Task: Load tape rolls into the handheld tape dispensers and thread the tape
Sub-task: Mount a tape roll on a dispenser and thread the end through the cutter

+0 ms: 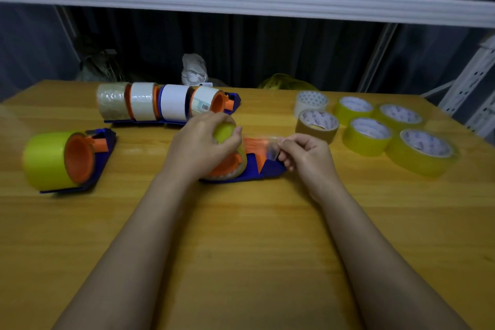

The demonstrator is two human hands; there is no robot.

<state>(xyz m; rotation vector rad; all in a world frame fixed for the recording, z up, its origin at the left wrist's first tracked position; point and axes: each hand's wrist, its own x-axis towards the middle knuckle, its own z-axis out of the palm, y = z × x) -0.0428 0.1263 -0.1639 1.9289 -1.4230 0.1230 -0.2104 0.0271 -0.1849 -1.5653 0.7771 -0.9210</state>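
Five dispensers (171, 104) loaded. Sixth dispenser (263, 169): left hand (203, 142) grips roll (227, 132), right hand (302, 153) pinches tape end (267, 143), threading. Six spare rolls (375, 131) on bench (241, 236).

The dispensers (263, 169) are blue with orange hubs. 4 loose rolls (367, 136) are yellow, 1 roll (317, 126) brown, 1 (310, 103) white. The bench (241, 236) shows yellowish wood grain.
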